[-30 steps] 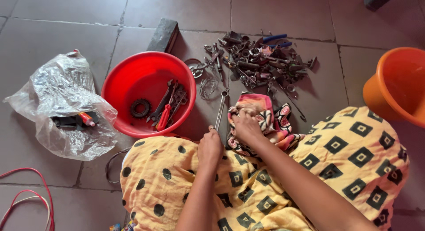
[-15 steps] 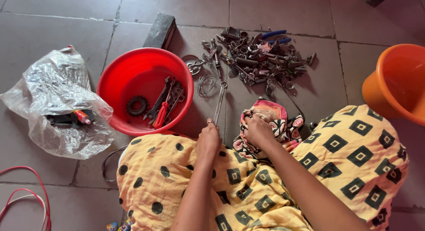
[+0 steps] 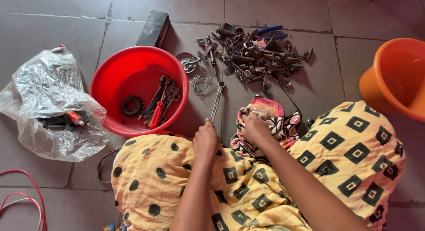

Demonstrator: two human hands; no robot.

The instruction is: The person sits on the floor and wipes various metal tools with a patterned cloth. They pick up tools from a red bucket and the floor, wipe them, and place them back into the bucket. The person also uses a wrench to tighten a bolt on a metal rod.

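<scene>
Nearest to us, our lap is draped in yellow cloth [image 3: 248, 186] printed with black dots and dark squares, soft and creased. Our left hand [image 3: 205, 140] is closed around the lower end of a spanner [image 3: 216, 102], a slim, dull grey steel bar with a ring at its far end, lying on the floor tiles between the red basin and the rag and pointing away from us. Our right hand [image 3: 255, 129] presses down with curled fingers, gripping a crumpled patterned rag [image 3: 270, 118] in pink, black and cream, just beside the spanner.

To the left stands a glossy red plastic basin [image 3: 133, 67], round, holding a toothed sprocket [image 3: 131, 105] and red-handled pliers [image 3: 157, 118]. Further left lies a wrinkled clear plastic bag [image 3: 48, 107]. Beyond the spanner is a scattered pile of dark metal parts [image 3: 252, 56], with springs, nuts and blue-handled pliers [image 3: 270, 31]. A dark rectangular block [image 3: 152, 29] lies behind the basin; an orange bucket [image 3: 394, 80] stands at right.
</scene>
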